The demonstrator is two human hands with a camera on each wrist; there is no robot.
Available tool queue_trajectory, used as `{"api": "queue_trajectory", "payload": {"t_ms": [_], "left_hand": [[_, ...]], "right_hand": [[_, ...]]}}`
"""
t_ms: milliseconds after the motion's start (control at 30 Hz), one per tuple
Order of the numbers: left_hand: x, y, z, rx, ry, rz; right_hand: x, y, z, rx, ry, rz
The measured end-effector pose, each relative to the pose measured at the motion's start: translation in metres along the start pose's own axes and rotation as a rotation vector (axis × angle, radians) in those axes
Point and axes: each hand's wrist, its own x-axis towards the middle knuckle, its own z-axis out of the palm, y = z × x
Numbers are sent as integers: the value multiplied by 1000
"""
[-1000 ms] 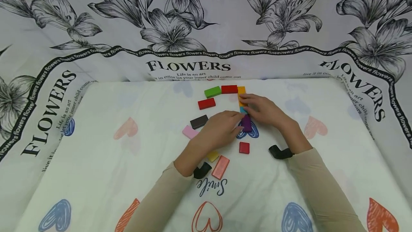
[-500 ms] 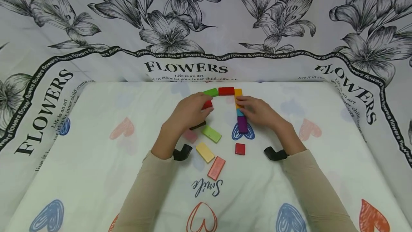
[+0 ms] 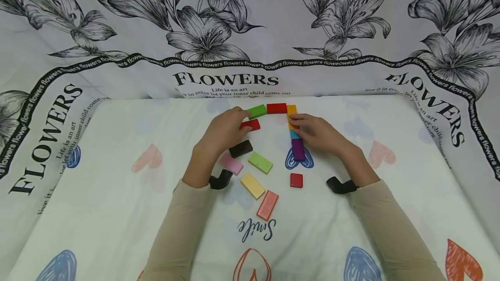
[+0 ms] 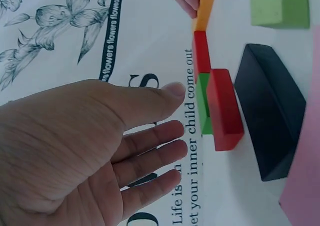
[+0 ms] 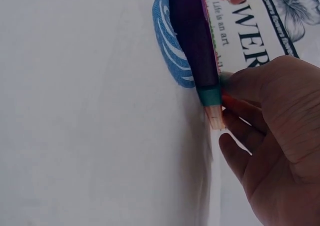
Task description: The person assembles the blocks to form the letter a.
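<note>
Several coloured blocks lie on the white cloth. My left hand [image 3: 218,131] is at the far left of them, its fingertips right by a green block [image 3: 258,111] and its thumb over a red block [image 3: 254,124]. In the left wrist view its fingers are extended, with nothing between them and the thumb. The fingertips of my right hand [image 3: 318,133] touch the right side of a row made of an orange block [image 3: 291,109], a small blue block [image 3: 294,134] and a purple block [image 3: 298,149]. Another red block [image 3: 276,108] joins the green one to the orange one.
Nearer lie a black block [image 3: 241,148], a pink block [image 3: 231,163], a light green block [image 3: 260,162], a yellow block [image 3: 252,185], a salmon block [image 3: 267,205] and a small red block [image 3: 296,180]. A flower-printed cloth [image 3: 281,34] hangs behind.
My left hand has left the purple block and moved left and away, to the green and red blocks, uncovering the light green and yellow blocks. My right hand stays at the row.
</note>
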Motion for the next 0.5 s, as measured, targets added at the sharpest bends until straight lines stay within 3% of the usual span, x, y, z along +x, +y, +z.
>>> {"api": "queue_trajectory", "payload": {"t_ms": [200, 500], "left_hand": [[1, -9, 2, 20, -13, -38], [7, -7, 13, 29, -31, -10]], "right_hand": [[4, -2, 1, 0, -2, -7], [0, -3, -1, -23, -12, 22]]}}
